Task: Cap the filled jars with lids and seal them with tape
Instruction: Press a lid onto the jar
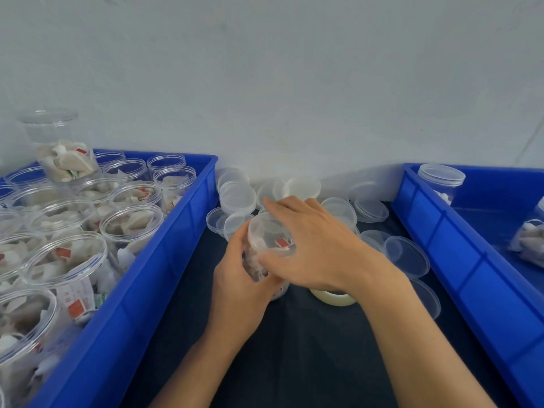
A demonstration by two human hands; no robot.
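Two bare hands meet at the middle of the head view, over a dark cloth [294, 348] between two blue bins. The left hand [238, 287] comes up from six o'clock, its forearm slanting in from the lower edge, and its fingers curl round the side of a clear jar [265, 260] packed with pale sachets, gripping it. The right hand [309, 245] reaches in from five o'clock with the wrist bent; its fingers lie spread over a clear lid [270, 231] on the mouth of that jar, thumb at the near rim and fingertips at the far rim, clamped on the lid. Whether the lid is fully seated cannot be told.

At twelve o'clock of the hands a heap of loose lids [238, 195] lies against the pale wall [294, 83], and more loose lids trail to three o'clock. Just under the right wrist, at five o'clock of the jar, a roll of tape [332, 297] lies flat, partly hidden.

At nine o'clock the left bin [164, 260] holds many filled jars without lids, with one capped jar [59, 145] on top at its far end. At three o'clock the right bin [471, 275] holds a capped jar at its far corner and another lying at the frame's edge.
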